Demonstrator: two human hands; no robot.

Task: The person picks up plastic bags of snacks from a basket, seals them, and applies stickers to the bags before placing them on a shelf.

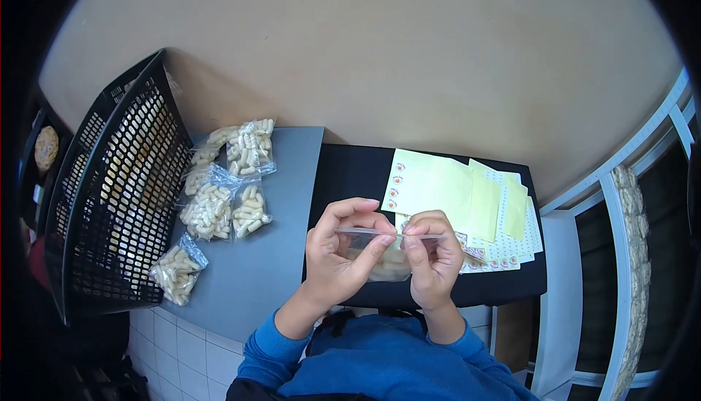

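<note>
Both hands hold a clear plastic bag (388,270) by its top edge, over the black tabletop. Pale pieces show faintly through the plastic below the fingers. My left hand (342,249) pinches the edge between thumb and fingers on the left. Close beside it, my right hand (432,259) pinches the same edge with thumb and forefinger. The two thumbs almost meet at the middle of the edge. Just beyond my right hand lie sheets of round stickers (504,262) and yellow backing paper (427,178).
Several clear bags of pale, finger-shaped pieces (208,211) lie on the grey tabletop (292,182) to the left. A tall black perforated basket (120,189) stands at its left edge, tilted. The wall (365,51) rises behind. A white metal rack (610,211) stands at the right.
</note>
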